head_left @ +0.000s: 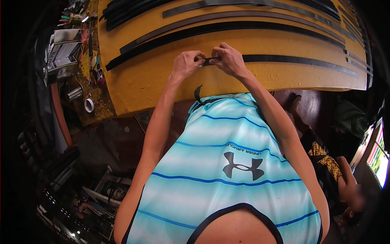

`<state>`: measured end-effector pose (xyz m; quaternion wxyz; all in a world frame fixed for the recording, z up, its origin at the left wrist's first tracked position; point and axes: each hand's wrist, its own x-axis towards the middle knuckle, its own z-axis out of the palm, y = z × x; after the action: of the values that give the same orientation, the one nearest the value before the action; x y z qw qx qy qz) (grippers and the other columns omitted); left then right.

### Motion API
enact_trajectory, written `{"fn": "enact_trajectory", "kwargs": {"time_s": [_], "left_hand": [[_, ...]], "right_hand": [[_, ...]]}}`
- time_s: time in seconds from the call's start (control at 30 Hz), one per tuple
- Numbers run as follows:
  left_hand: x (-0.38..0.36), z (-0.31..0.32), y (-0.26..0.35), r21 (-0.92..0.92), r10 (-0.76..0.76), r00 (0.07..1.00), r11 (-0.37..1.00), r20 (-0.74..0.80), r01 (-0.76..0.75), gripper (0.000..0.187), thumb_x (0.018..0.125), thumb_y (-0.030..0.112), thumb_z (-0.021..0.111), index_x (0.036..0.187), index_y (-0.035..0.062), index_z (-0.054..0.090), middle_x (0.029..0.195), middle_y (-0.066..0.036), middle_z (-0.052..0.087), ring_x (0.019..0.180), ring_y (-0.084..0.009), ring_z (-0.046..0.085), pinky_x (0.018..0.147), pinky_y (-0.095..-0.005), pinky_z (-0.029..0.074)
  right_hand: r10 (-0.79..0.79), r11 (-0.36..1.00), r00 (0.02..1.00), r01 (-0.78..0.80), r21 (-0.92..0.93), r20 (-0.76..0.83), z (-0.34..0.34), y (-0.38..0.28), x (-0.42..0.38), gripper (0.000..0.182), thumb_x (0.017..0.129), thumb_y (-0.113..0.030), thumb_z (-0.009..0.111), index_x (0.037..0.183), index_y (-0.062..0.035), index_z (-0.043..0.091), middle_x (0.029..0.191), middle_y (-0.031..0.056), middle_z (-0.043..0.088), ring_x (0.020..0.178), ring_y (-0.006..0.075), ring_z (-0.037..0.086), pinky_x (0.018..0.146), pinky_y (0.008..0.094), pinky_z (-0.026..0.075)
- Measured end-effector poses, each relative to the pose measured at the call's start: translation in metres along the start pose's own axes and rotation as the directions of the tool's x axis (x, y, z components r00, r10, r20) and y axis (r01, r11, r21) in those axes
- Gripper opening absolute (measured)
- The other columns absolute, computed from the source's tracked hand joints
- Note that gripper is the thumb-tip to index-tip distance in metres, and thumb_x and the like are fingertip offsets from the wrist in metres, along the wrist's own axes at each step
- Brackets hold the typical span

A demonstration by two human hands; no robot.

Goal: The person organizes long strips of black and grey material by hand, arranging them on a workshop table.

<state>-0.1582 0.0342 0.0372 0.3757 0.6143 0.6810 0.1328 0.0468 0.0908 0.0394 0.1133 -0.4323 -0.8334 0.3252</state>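
A long black strip (300, 63) lies along the near side of a yellow-topped table (150, 89), its left end raised between my two hands. My left hand (188, 64) pinches that end between thumb and fingers. Close beside it, my right hand (228, 60) grips the same strip, thumb and fingertips pressed together on it. Only a short dark length shows between the hands; the rest of the end is hidden by the fingers. Just in front of me, a curled black scrap (198, 93) sticks up at the table's near edge.
More long dark strips (243, 25) lie across the table beyond my hands. At the left, a side surface holds a rectangular can (65, 53), a metal cup (75, 93), a white ring (89, 105) and several tools. Another person (325, 158) is at the right.
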Motion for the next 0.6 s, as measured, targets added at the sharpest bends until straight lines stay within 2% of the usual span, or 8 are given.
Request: {"fn": "enact_trajectory", "kwargs": {"time_s": [0.17,0.23,0.37,0.47,0.53,0.6], "left_hand": [[-0.001,-0.001,0.003,0.025,0.025,1.000,0.999,-0.004,-0.025,0.024,0.090,0.029,0.071,0.110,0.0173,0.076,0.098,-0.007,0.077,0.088,-0.0264,0.073,0.079,-0.0373,0.055],[-0.003,-0.005,0.011,0.105,0.029,1.000,0.994,0.008,-0.029,0.023,0.090,0.029,0.071,0.110,0.0185,0.075,0.097,-0.007,0.076,0.088,-0.0271,0.073,0.079,-0.0382,0.055],[-0.003,-0.017,0.011,0.176,0.019,0.998,0.984,0.059,-0.029,0.026,0.090,0.027,0.072,0.114,0.0204,0.075,0.099,-0.008,0.076,0.089,-0.0273,0.072,0.081,-0.0389,0.055],[-0.004,-0.022,-0.003,0.083,0.058,0.994,0.994,0.090,-0.066,0.029,0.089,0.024,0.072,0.117,0.0198,0.075,0.102,-0.009,0.076,0.090,-0.0257,0.071,0.082,-0.0381,0.055],[-0.003,-0.024,-0.009,-0.030,-0.034,0.988,0.999,0.149,0.039,0.030,0.088,0.022,0.073,0.118,0.0180,0.076,0.105,-0.008,0.075,0.092,-0.0239,0.070,0.082,-0.0363,0.055],[-0.003,-0.026,-0.013,-0.020,-0.028,0.989,0.999,0.144,0.032,0.029,0.087,0.026,0.073,0.115,0.0201,0.077,0.103,-0.008,0.075,0.094,-0.0246,0.070,0.084,-0.0370,0.055]], "right_hand": [[-0.010,0.999,1.000,0.010,-0.049,-0.005,0.002,-0.001,0.000,0.023,0.082,-0.030,0.081,0.092,-0.0130,0.069,0.093,0.0067,0.062,0.088,0.0291,0.066,0.077,0.0413,0.052],[-0.020,0.998,1.000,0.019,-0.054,-0.015,0.003,-0.001,0.000,0.022,0.082,-0.030,0.080,0.091,-0.0130,0.069,0.094,0.0067,0.062,0.088,0.0296,0.066,0.077,0.0416,0.052],[-0.031,0.999,0.999,0.030,-0.042,-0.030,0.003,-0.002,0.000,0.022,0.080,-0.027,0.083,0.089,-0.0120,0.069,0.093,0.0098,0.062,0.091,0.0316,0.065,0.078,0.0433,0.050],[-0.012,0.999,1.000,0.012,-0.037,-0.006,0.001,-0.004,0.000,0.022,0.080,-0.026,0.083,0.089,-0.0119,0.068,0.093,0.0097,0.062,0.091,0.0313,0.065,0.079,0.0430,0.050],[0.005,1.000,1.000,-0.005,-0.031,0.012,0.001,-0.004,0.000,0.022,0.080,-0.026,0.082,0.089,-0.0119,0.068,0.093,0.0096,0.062,0.091,0.0312,0.065,0.079,0.0428,0.050],[-0.026,0.999,1.000,0.026,-0.033,-0.004,0.002,-0.002,0.001,0.022,0.080,-0.026,0.083,0.089,-0.0116,0.068,0.093,0.0095,0.062,0.091,0.0313,0.065,0.079,0.0432,0.050]]}}
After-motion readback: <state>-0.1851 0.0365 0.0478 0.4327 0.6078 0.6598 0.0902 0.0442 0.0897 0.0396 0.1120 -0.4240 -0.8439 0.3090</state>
